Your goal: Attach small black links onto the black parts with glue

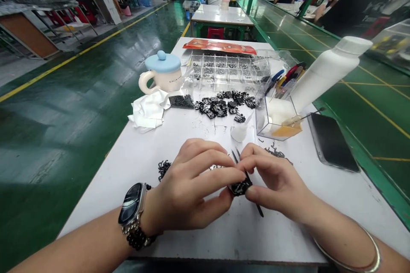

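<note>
Above the front of the white table, my left hand [195,183] is closed, its thumb and fingertips pinching a small black piece with silver markings [241,188]. Closed around black tweezers [259,210], my right hand [278,179] also touches that piece with its thumb. The tweezers' tips point away from me and stand apart. Part of the black piece is hidden by my fingers. Left of my left hand lies a little heap of black curved bits [164,169]. Similar loose dark bits [274,151] are scattered beyond my right hand.
Beyond my hands stand a small white bottle [238,132], a pile of black-and-silver pieces [219,106] and a clear compartment box [224,72]. A lidded mug [163,74] and crumpled tissue [149,111] are left; a tool holder [277,123], white bottle [329,72] and phone [333,140] are right.
</note>
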`<state>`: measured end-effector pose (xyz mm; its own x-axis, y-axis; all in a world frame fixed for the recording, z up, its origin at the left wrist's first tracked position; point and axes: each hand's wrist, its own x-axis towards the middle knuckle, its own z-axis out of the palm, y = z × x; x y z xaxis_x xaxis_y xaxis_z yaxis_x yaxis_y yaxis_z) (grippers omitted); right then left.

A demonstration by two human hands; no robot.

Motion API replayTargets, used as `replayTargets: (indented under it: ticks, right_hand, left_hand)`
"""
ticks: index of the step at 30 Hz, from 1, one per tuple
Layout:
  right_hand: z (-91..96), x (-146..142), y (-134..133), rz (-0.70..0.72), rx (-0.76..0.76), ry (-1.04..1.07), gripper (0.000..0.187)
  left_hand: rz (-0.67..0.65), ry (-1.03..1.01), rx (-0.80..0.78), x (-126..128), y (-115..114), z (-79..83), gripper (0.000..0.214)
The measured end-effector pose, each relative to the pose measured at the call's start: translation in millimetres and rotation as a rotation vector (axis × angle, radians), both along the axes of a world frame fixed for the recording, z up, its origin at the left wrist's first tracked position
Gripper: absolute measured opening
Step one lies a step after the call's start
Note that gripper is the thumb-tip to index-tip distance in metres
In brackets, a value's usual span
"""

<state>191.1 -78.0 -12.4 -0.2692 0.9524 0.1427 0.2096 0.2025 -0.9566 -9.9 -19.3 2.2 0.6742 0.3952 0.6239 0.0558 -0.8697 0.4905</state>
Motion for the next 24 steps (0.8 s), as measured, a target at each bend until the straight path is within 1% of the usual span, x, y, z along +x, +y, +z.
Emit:
replayTargets:
  ticks: [9, 18, 21, 24]
  right_hand:
    - [-1.2, -0.3, 0.3, 0.004, 0.005, 0.004, 0.020]
    - [-1.2, 0.1, 1.2, 0.006, -0.044, 0.010, 0.017]
    - [-1.2, -0.7, 1.1, 0.002, -0.065, 0.019, 0.015]
    - [-0.3, -0.9, 0.7, -0.009, -0.083, 0.009, 0.017]
  left_hand:
    - [0.012, 0.008, 0.080, -1.2, 0.4, 0.7, 0.036]
    - [0.032, 0.044, 0.139, -2.2, 0.8, -3.1, 0.031]
    - [0.039, 0.047, 0.142, -1.1, 0.9, -2.8, 0.030]
    - [0.048, 0.037, 0.117, 0.7, 0.1, -1.3, 0.029]
